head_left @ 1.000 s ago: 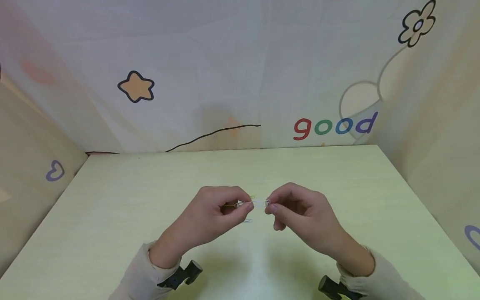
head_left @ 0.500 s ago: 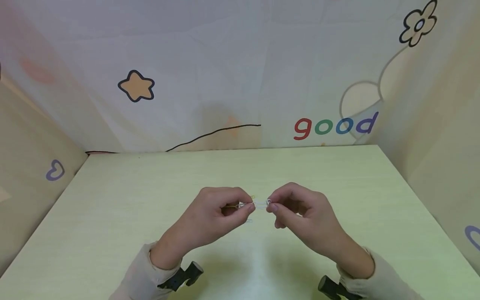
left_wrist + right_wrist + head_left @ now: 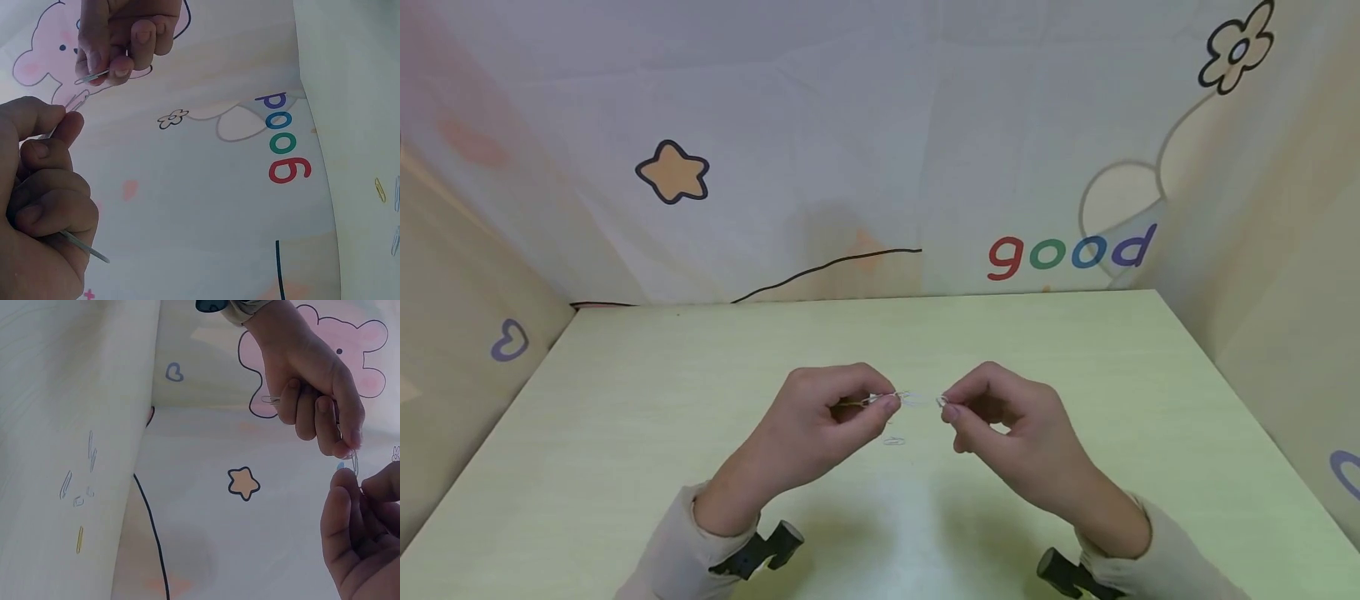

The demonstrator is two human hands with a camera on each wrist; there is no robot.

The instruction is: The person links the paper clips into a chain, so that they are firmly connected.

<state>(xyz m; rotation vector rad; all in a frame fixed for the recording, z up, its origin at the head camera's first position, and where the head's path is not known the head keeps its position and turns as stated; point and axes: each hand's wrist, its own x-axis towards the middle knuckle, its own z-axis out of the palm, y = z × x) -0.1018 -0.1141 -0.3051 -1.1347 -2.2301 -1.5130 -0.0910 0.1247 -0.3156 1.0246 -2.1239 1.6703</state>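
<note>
My left hand (image 3: 820,425) pinches a silver paper clip (image 3: 79,100) between thumb and index finger, its looped end sticking out towards the other hand. Another wire end (image 3: 84,247) juts from under the curled lower fingers of that hand; whether the pieces are linked is hidden in the palm. Opposite, my right hand (image 3: 1018,425) holds a small paper clip (image 3: 92,77) at its fingertips, mostly covered by them. In the head view a narrow gap separates the two clips. Both hands are raised above the table.
On the pale table (image 3: 700,375) lie several loose clips: a yellow paper clip (image 3: 79,540), a silver paper clip (image 3: 65,485) and other pale ones. A printed cloth backdrop (image 3: 850,125) stands behind and at both sides.
The hands have drawn slightly apart, the left one moving a little left and up, the right one slightly right. The gap between the fingertips is wider, and a loose clip on the table shows more.
</note>
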